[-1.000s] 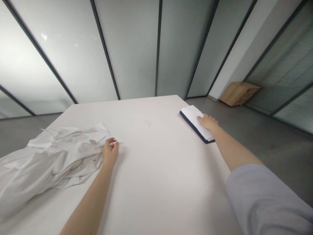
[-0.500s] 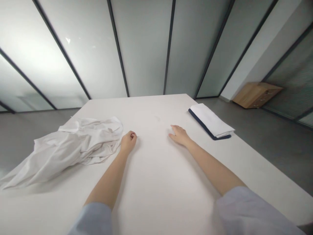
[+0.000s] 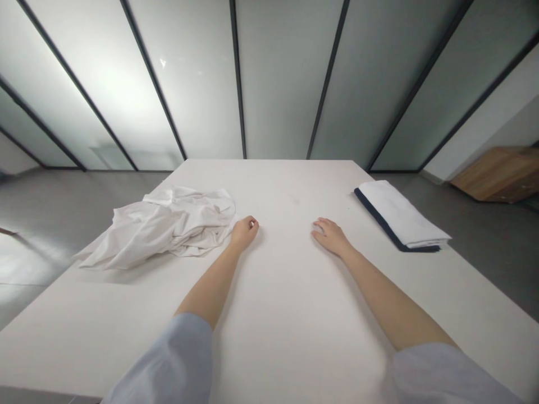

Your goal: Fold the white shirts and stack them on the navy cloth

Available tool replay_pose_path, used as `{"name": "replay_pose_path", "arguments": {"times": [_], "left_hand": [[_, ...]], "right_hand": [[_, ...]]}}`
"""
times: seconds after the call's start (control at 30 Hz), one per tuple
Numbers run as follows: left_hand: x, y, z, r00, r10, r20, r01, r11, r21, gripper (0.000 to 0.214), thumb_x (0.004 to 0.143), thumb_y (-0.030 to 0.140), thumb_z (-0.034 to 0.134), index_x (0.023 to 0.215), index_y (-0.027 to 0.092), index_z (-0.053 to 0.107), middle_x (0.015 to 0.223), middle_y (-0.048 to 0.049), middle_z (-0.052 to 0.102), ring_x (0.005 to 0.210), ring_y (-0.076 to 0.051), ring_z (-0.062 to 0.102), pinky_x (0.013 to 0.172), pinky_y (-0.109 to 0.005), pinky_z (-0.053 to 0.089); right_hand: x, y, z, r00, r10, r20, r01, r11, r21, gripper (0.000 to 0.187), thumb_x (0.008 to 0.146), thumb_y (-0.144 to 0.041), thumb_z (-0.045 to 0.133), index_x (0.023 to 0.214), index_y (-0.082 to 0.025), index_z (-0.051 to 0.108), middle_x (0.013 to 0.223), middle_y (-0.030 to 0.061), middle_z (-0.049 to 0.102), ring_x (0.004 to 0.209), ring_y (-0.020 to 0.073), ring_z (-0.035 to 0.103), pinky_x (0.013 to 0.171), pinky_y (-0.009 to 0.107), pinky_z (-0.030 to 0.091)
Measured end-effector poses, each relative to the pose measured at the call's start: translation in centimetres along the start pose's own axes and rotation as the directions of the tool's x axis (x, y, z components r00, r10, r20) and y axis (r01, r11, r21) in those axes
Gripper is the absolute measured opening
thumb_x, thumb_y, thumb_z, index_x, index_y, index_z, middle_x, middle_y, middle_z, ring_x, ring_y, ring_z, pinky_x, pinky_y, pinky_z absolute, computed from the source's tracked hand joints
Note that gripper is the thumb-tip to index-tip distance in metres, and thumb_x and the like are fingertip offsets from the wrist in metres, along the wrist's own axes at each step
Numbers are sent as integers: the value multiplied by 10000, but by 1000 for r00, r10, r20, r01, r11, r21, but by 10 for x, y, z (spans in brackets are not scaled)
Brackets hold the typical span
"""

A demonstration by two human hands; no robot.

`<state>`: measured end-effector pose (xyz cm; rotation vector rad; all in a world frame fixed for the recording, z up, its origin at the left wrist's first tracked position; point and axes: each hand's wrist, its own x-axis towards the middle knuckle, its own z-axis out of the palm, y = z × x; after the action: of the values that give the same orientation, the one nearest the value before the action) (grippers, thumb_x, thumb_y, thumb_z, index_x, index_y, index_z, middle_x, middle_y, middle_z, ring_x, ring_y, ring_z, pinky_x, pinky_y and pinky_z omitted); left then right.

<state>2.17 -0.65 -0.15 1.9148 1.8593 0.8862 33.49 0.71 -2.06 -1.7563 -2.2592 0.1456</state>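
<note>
My left hand point(image 3: 245, 231) rests on the white table with its fingers curled in and plainly nothing in them. Just beside it, on its left, lies a crumpled white cloth point(image 3: 168, 224) spread in loose folds. My right hand point(image 3: 332, 235) is over the middle of the table, thumb and fingers apart, holding nothing. Farther right, near the table's side edge, a folded white cloth point(image 3: 402, 213) lies on top of a folded navy cloth point(image 3: 379, 220), of which only a dark border shows.
The white table point(image 3: 278, 314) stretches ahead towards a frosted glass partition point(image 3: 282, 78) with dark frames. Grey floor shows on both sides. At the far right stands a wooden cabinet point(image 3: 501, 174).
My view has turned to the left, so the table, both cloth piles and the hands appear farther right. The hands keep nearly the same places over the table; the right fingers look slightly more bent.
</note>
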Motion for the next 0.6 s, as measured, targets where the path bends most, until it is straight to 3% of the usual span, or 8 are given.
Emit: {"name": "replay_pose_path", "arguments": {"times": [0.47,0.6], "left_hand": [[-1,-1,-3,1000,6,3,-6,998,61,198,845,257,470,844,182,653,630,5,598,605,-137,537,586,-245,342],[-3,0,-4,1000,10,-19,-8,994,109,206,866,253,460,940,190,642,655,0,612,633,-148,568,623,-256,382]], "right_hand": [[1,-3,1,1000,0,-3,0,1000,14,433,873,-346,512,1239,-135,607,1378,143,519,1292,278,448,1086,391,319],[1,-3,1,1000,8,-11,-8,1000,20,412,872,-328,508,1223,-144,619,1372,132,529,1286,275,456,1082,389,327]]}}
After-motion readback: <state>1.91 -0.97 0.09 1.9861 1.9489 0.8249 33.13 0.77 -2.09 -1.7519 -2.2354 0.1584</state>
